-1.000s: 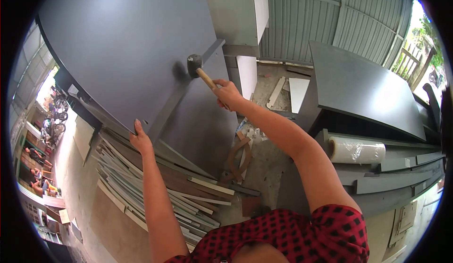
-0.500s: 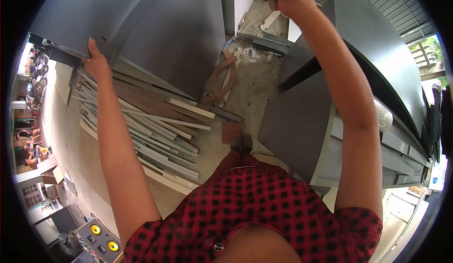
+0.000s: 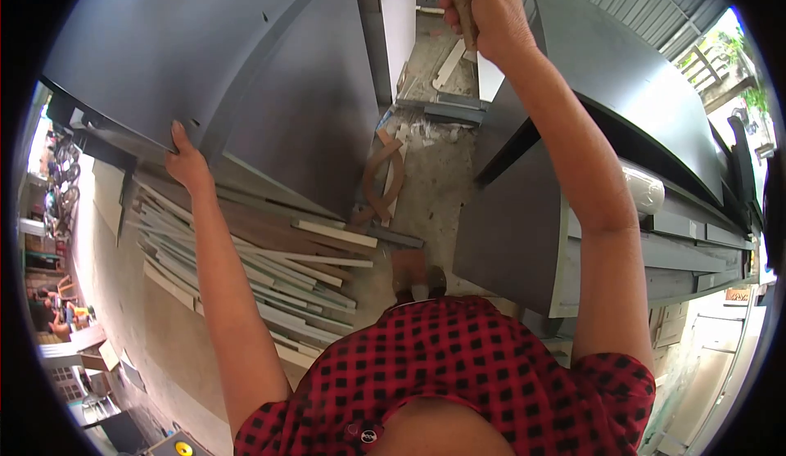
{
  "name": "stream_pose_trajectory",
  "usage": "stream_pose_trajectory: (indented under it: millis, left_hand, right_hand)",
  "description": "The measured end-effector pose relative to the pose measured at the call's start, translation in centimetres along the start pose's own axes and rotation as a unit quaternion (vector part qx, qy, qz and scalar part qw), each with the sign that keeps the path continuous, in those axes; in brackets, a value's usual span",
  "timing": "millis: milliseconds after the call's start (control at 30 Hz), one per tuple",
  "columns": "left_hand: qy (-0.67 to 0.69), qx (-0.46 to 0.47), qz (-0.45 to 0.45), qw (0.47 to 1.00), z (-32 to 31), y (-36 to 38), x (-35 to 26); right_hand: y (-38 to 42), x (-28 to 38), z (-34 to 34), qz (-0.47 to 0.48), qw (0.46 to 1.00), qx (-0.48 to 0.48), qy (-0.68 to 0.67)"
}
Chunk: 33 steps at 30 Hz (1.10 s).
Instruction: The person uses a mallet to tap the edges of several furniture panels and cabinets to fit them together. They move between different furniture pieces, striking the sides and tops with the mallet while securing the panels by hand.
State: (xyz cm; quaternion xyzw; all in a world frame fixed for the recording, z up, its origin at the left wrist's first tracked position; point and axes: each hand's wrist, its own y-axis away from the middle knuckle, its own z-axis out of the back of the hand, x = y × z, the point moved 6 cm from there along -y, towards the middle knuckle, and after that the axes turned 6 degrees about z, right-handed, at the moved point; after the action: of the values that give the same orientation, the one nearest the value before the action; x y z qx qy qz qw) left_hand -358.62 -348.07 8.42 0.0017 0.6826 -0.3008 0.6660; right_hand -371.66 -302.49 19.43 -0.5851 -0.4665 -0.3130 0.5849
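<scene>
Gripped by my left hand (image 3: 190, 165) is the lower edge of a large grey panel (image 3: 172, 55), with the thumb on its face and the other fingers hidden behind. A small dark slot shows just above the thumb. Raised at the top of the view, my right hand (image 3: 498, 15) is closed around a brown wooden handle (image 3: 466, 18). The handle's upper end lies outside the frame, so what tool it belongs to cannot be seen. Another grey panel (image 3: 307, 104) stands next to the first, between my arms.
Long narrow board strips (image 3: 246, 251) lie piled on the floor below my left arm. Curved brown wood pieces (image 3: 385, 178) and debris are on the concrete ahead. Large grey cabinet panels (image 3: 630, 71) stand at right, near a clear-wrapped roll (image 3: 643, 191). A reddish-brown block (image 3: 408, 268) lies by my feet.
The view has tilted upward, so more of my right hand and the wooden handle shows. My left hand still grips the panel edge, its thumb now close below the slot.
</scene>
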Motion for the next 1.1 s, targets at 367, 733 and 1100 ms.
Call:
stream_pose_trajectory:
  millis: [367,733,1100]
  left_hand:
    - [-0.049,0.024,-0.037,0.998,0.9,-0.8,0.0]
    - [-0.041,0.0,-0.062,0.997,0.6,0.1,-1.9]
    - [-0.032,-0.006,0.0,0.999,1.2,-0.2,0.9]
  right_hand:
    - [-2.3,2.3,-1.5,0.037,0.991,-0.128,-0.018]
    - [-14.1,-0.1,3.2,0.124,0.966,-0.227,-0.012]
    - [-31.9,-1.4,5.4,0.177,0.961,-0.213,0.021]
